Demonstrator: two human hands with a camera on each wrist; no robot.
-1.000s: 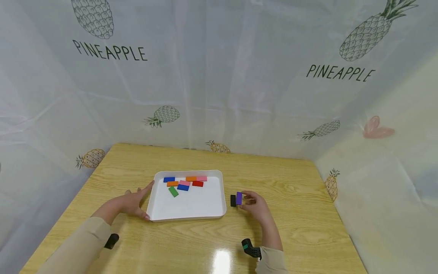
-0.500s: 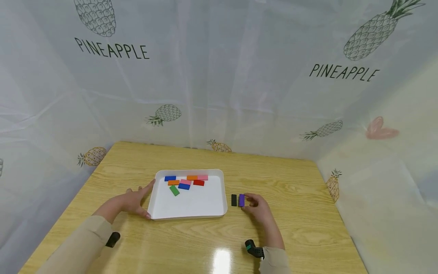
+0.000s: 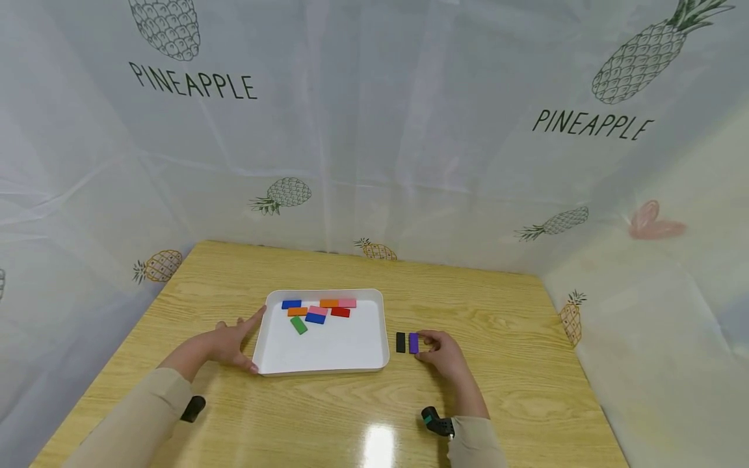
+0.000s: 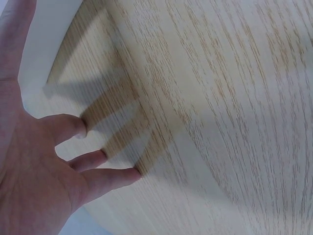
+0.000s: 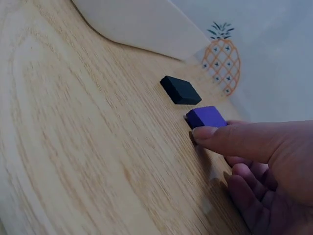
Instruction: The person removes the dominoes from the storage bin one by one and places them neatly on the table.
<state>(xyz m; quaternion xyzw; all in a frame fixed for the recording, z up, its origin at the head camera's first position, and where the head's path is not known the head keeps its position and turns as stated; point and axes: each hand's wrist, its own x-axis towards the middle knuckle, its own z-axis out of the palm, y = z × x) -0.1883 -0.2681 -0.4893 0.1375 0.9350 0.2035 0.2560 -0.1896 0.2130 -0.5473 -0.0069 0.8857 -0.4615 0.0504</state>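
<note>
Right of the white tray (image 3: 322, 354), my right hand (image 3: 446, 356) pinches a purple block (image 3: 413, 343) between thumb and fingers, at the tabletop. A black block (image 3: 400, 342) lies flat just left of it, with a narrow gap between the two. In the right wrist view the thumb presses the near end of the purple block (image 5: 208, 116), and the black block (image 5: 181, 90) lies beyond. My left hand (image 3: 225, 344) spreads its fingers along the tray's left side, thumb and forefinger touching the rim. The left wrist view shows the other fingers (image 4: 112, 177) over bare wood.
Inside the tray lie several blocks: blue (image 3: 291, 304), orange (image 3: 297, 312), pink (image 3: 347, 303), red (image 3: 341, 312) and green (image 3: 299, 325). The wooden table (image 3: 328, 422) meets a pineapple-printed curtain (image 3: 374, 130) at its back and sides.
The purple block, held in my right hand, has come down beside the black block and shifted slightly right, opening a gap. My left hand stays at the tray.
</note>
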